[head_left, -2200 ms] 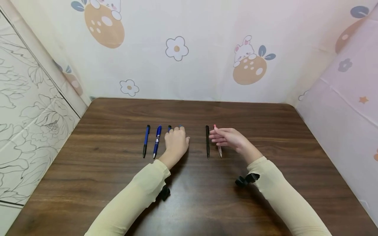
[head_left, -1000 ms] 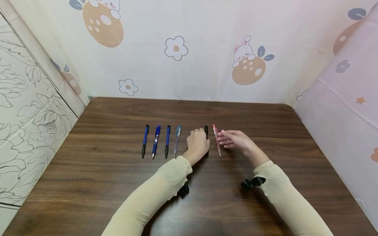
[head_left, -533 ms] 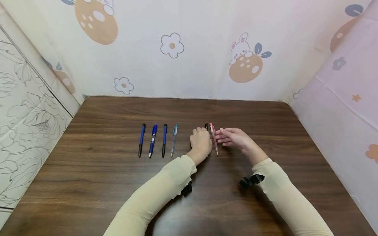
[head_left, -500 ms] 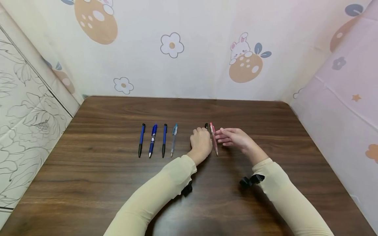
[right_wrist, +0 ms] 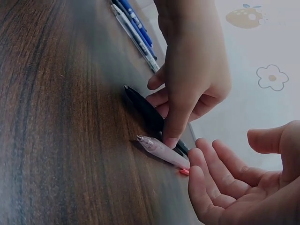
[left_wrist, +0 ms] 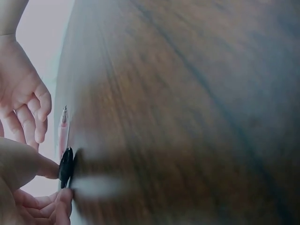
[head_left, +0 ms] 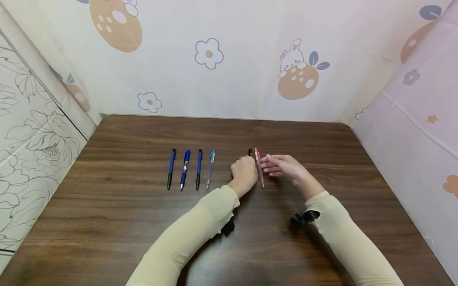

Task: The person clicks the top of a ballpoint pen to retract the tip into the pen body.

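My left hand (head_left: pixel 245 173) reaches down over a black pen (head_left: pixel 250 152). Between its thumb and fingers it pinches the black pen (right_wrist: pixel 143 108), as both wrist views show. The hand hides most of this pen in the head view. Just to the right lies a pink pen (head_left: pixel 259 169) with a red top, close beside the black one. My right hand (head_left: pixel 286 169) is held palm inward with relaxed fingers, its fingertips right by the pink pen (right_wrist: pixel 161 152). Whether they touch it I cannot tell. Nothing is gripped in the right hand (right_wrist: pixel 239 180).
Left of the hands, several pens lie in a spaced row: a blue-and-black pen (head_left: pixel 171 169), a dark blue pen (head_left: pixel 185 169), another blue-and-black pen (head_left: pixel 198 169) and a clear pen with a light blue top (head_left: pixel 210 169). Patterned curtains surround the wooden table (head_left: pixel 143 222).
My left hand has moved right from the blue and clear pens, uncovering them, and taken hold of the black pen. The black pen now lies closer to the pink one. The right hand barely moved.
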Motion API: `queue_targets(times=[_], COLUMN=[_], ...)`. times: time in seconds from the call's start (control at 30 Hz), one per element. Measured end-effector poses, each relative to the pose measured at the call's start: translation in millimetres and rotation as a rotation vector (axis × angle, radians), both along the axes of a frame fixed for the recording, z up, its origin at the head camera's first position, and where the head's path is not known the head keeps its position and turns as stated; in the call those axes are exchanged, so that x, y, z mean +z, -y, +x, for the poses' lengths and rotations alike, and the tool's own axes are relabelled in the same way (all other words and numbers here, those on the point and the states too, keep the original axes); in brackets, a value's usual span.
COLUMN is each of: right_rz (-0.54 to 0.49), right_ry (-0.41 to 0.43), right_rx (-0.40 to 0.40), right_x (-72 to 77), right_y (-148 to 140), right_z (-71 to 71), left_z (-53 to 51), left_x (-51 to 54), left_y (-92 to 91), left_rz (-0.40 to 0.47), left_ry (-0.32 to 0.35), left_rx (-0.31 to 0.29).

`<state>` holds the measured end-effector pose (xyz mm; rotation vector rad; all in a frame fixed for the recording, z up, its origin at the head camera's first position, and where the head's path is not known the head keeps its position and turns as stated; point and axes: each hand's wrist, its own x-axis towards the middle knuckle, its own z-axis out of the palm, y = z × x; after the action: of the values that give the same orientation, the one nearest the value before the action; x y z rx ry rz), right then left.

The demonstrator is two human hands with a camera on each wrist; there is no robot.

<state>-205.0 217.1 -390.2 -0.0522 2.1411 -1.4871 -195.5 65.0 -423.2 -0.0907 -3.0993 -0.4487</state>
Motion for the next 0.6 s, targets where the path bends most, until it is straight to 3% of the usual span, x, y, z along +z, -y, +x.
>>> queue_targets(times=[0.3,0.6], right_rz=[-0.015,-0.039], right_ry=[0.001,-0.01], right_rx=[0.007,-0.004], right_x=[-0.5,2.6], right_y=[5.4,10.9], right_z=[-6.0,-10.4], left_z=[0.0,6.3], left_x=[-1.4,5.0], left_y=[13.2,26.1], left_rz=[0.127,0.177], left_ry=[0.013,0.035], left_rx=[0.012,0.027])
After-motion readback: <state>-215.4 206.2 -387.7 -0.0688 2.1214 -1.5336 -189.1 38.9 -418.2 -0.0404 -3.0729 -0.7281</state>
